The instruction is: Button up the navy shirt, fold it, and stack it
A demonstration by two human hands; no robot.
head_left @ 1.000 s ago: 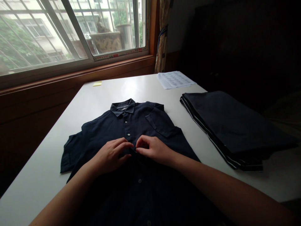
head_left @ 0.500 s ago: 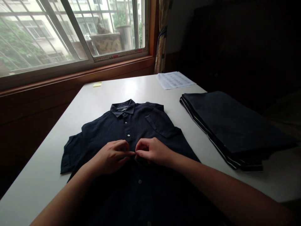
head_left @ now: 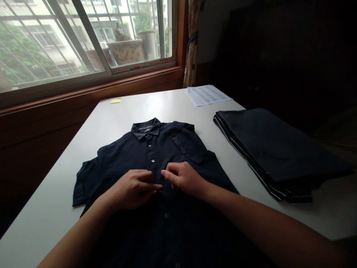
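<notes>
A dark navy short-sleeved shirt lies front up, its collar away from me and pale buttons down its placket. My left hand is closed at the placket, pinching the shirt's cloth, with one fingertip reaching to the right. Just across the placket, my right hand has its thumb and forefinger pressed together over the shirt; whatever lies between them is too dark to make out. A small gap separates the two hands. One button shows above them and another button below.
Folded dark cloth with white-striped edges lies on the right of the white table. Printed papers and a yellow sticky note are at the far edge. Beyond stand a barred window and a curtain.
My right fingertips have moved slightly up and away from the left ones, which they met before. My left hand has shifted slightly down and right. The shirt lies almost the same.
</notes>
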